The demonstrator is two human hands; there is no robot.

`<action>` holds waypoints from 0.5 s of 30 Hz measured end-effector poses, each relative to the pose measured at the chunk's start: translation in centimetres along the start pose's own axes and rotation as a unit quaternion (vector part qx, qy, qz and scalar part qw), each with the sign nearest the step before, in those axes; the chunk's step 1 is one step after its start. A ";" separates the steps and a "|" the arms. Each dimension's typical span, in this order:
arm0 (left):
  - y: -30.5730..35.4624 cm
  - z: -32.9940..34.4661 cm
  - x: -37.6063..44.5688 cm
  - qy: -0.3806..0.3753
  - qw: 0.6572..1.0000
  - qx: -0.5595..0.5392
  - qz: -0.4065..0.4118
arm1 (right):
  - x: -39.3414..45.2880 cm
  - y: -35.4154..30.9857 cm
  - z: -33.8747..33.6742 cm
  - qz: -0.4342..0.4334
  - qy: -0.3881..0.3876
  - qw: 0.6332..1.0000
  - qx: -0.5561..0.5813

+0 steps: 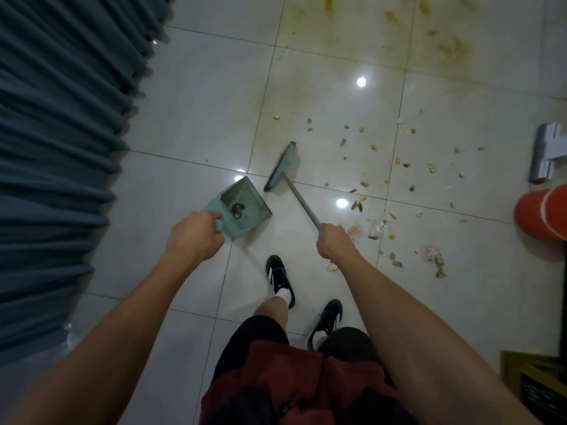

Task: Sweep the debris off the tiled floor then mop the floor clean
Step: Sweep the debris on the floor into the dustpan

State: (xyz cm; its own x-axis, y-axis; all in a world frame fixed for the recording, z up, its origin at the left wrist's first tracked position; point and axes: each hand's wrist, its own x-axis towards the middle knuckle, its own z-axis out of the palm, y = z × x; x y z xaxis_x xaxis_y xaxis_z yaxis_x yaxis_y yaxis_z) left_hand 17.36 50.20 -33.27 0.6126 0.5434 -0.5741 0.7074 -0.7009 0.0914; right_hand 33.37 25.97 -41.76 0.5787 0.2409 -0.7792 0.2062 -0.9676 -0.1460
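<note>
— Yellowish debris (399,185) lies scattered over the tiled floor (190,111), mostly on the right half, with brown smears further up near the top edge. Where is the broom?

— Its teal head (280,167) rests on the floor, just left of the scraps, close to a grout line. The thin handle (302,202) slants back to the right hand (334,240), whose fingers are clenched round it.

— And the dustpan?

— The teal dustpan (242,207) is just beside the broom head, to its left. It has a toothed edge and something small and dark lying in it. The left hand (193,234) grasps its handle, fingers curled round it. Whether the pan touches the floor I cannot tell.

— What else is around?

— Blue pleated curtains (58,164) fill the left side. Two black shoes (280,279) with white stripes stand on the tiles below the hands. At the right edge there is a red cylindrical thing (541,211) and, above it, a grey metallic piece (544,154). A dark wooden frame (534,384) shows in the lower right corner.
</note>
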 end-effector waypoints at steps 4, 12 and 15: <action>1.2 -0.6 1.2 -0.005 1.000 0.013 0.026 | -0.5 2.2 -0.5 0.053 -0.009 0.998 0.013; 6.9 -0.7 0.3 -0.004 0.997 0.041 0.069 | -3.6 8.5 -0.5 0.115 0.004 0.992 0.054; 9.1 -0.3 -0.8 -0.004 0.995 0.055 0.086 | -5.1 11.1 -0.2 0.128 0.012 0.989 0.071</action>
State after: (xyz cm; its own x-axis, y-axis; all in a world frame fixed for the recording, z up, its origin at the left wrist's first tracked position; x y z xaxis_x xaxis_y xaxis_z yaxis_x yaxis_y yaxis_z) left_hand 23.41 43.47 -31.75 0.7188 0.4073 -0.5633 0.5486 -0.8301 0.0999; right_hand 32.89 14.04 -39.27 0.6168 -0.0130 -0.7870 -0.0610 -0.9977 -0.0313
